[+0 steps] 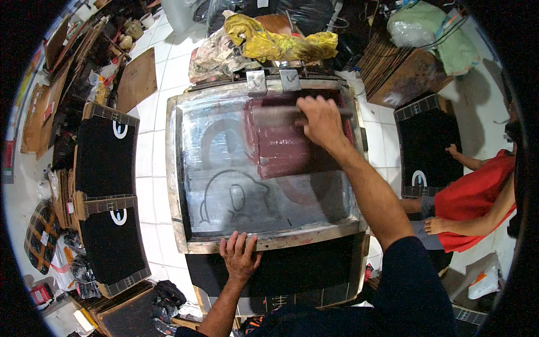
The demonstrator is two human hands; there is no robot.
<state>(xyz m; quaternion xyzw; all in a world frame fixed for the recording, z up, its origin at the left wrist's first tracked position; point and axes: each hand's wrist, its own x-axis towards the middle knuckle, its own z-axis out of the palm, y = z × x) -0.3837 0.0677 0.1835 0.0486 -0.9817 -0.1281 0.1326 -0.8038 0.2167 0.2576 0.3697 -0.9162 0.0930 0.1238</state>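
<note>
A wooden-framed printing screen lies flat in front of me, its mesh smeared with dark red ink and showing faint outline shapes. My right hand grips a long squeegee near the far edge of the screen, over the red ink. My left hand presses down on the near rail of the frame, fingers spread. Black fabric shows under the frame's near edge.
Black printed pieces with white marks on boards lie on the tiled floor at left. A person in red sits at right beside another black piece. Yellow and stained rags lie behind the screen. Stacked boards stand far right.
</note>
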